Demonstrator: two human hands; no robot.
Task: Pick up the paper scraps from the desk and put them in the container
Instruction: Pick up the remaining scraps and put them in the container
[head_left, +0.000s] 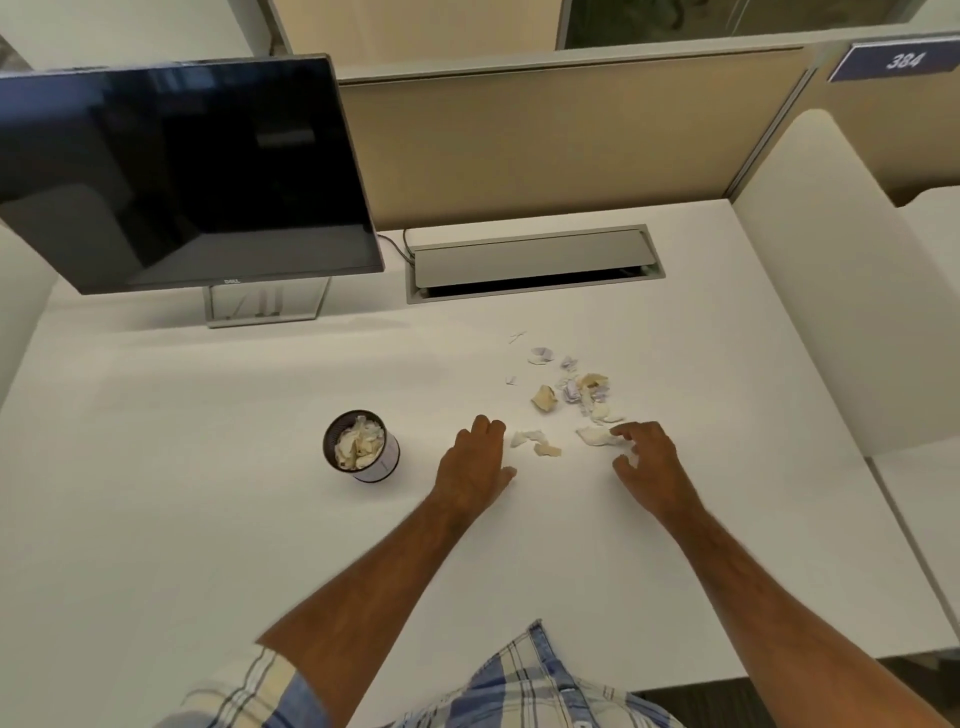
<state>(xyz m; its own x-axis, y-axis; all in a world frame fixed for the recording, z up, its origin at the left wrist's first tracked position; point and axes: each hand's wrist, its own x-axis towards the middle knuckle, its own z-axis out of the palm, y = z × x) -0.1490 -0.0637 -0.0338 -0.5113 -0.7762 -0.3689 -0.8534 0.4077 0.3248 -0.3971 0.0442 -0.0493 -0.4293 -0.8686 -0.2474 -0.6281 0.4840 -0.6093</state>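
The monitor's (176, 171) left edge is cut off by the frame, and its stand is partly hidden behind the screen. The mesh container (361, 447) stands on the desk (208, 493), nearly full of crumpled paper. Right of the container lie the paper scraps (571, 395). The left hand (475, 462) rests open beside them; the right hand (649, 457), fingers spread, touches one scrap. The monitor reads "DELL"; a partition sign (904, 60) reads "384".
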